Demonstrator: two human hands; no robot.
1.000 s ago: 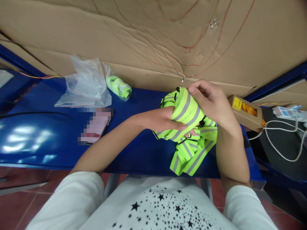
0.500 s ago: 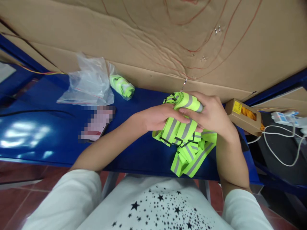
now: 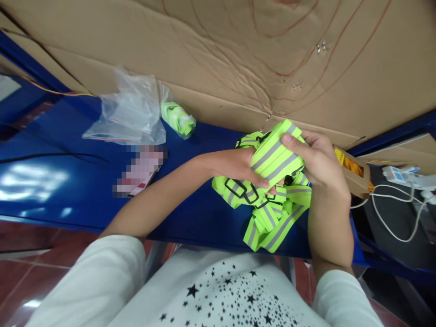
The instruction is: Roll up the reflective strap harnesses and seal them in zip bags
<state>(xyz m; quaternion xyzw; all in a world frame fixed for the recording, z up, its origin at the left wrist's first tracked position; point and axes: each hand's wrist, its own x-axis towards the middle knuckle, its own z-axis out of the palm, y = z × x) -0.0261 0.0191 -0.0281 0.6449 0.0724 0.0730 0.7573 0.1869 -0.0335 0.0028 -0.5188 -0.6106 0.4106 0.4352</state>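
A bundle of neon yellow-green reflective straps [image 3: 277, 156] with grey stripes is held up between both hands over the table. My left hand [image 3: 240, 164] is closed round its left and lower side, with the thumb along the front. At the upper right, my right hand [image 3: 318, 154] pinches the folded straps, thumb on top and fingers behind, partly hidden. Below, loose reflective straps [image 3: 272, 222] trail onto the blue table [image 3: 200, 218]. Black plastic buckles [image 3: 238, 187] hang among the straps under my left hand.
Clear plastic bags [image 3: 132, 113] lie at the back left, beside a bagged roll of reflective strap [image 3: 179, 119]. A blurred-out phone-like object [image 3: 143, 170] is left of my forearm. To the right are a cardboard box [image 3: 356, 175] and white cables [image 3: 391, 231]. A cardboard wall [image 3: 218, 59] stands behind.
The rolled strap bundle has turned, now showing a flat striped face tilted up to the right. My right hand has shifted right and now pinches its upper edge.
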